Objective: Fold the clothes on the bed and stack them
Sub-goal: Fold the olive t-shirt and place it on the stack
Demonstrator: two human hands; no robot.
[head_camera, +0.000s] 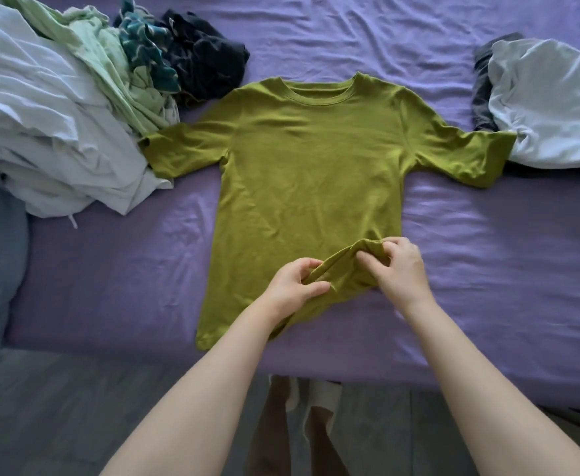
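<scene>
At the bed's near edge (453, 365), both hands' fingers (311, 269) pinch the green shirt's (309, 159) bunched hem.

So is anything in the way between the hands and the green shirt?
No, nothing is. The left hand and the right hand are both already pinching the bunched-up bottom hem of the green shirt. The shirt lies flat on the purple sheet, with piles of clothes off to both sides.

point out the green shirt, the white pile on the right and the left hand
green shirt (311, 159), head view, chest
white pile (549, 104), head view, top fold
left hand (293, 286), head view, back of hand
</scene>
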